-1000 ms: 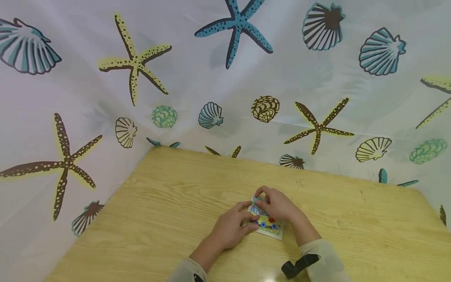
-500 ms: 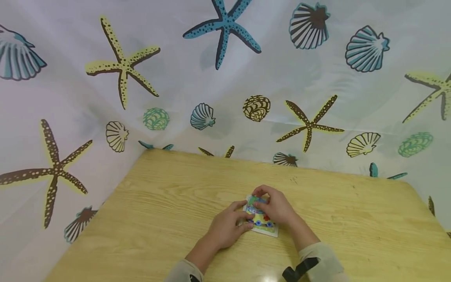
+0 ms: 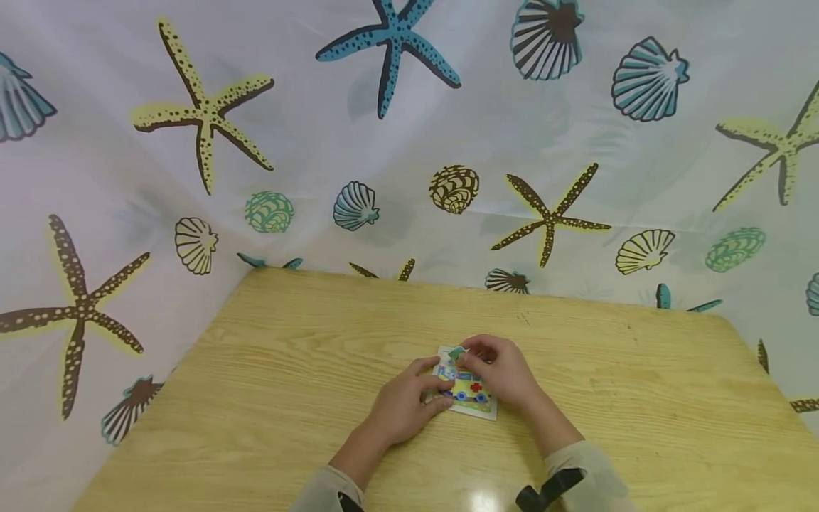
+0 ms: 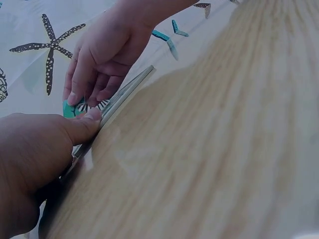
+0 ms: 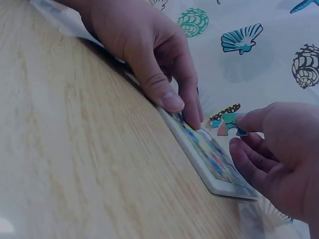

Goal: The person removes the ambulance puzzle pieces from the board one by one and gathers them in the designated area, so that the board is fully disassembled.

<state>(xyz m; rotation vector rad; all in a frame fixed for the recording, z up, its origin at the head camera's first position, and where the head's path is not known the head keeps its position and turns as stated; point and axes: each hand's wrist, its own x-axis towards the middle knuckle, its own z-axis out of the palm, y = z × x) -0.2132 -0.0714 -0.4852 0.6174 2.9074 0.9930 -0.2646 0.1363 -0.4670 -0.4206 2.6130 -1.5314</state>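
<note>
A small jigsaw puzzle (image 3: 480, 410) in a white-edged tray lies on the table, with a yellow vehicle bearing a red cross in its picture. My left hand (image 3: 402, 404) holds its left side, thumb near the close corner and bent fingers on top. My right hand (image 3: 507, 373) pinches a green puzzle piece (image 5: 231, 123) between thumb and fingers. Seen from the right wrist, the piece is tilted up over the far part of the puzzle, its notched edge showing. Both hands cover parts of the picture.
The wood-grain table (image 3: 307, 341) spreads around the puzzle on every side. A white curtain (image 3: 409, 156) printed with starfish and shells hangs along the back and left edges. Black straps with a black fitting (image 3: 550, 488) sit at the sleeves.
The right fingers have drawn the green piece up from the puzzle, and more of it shows. The left hand keeps its place on the tray. The head view has shifted slightly.
</note>
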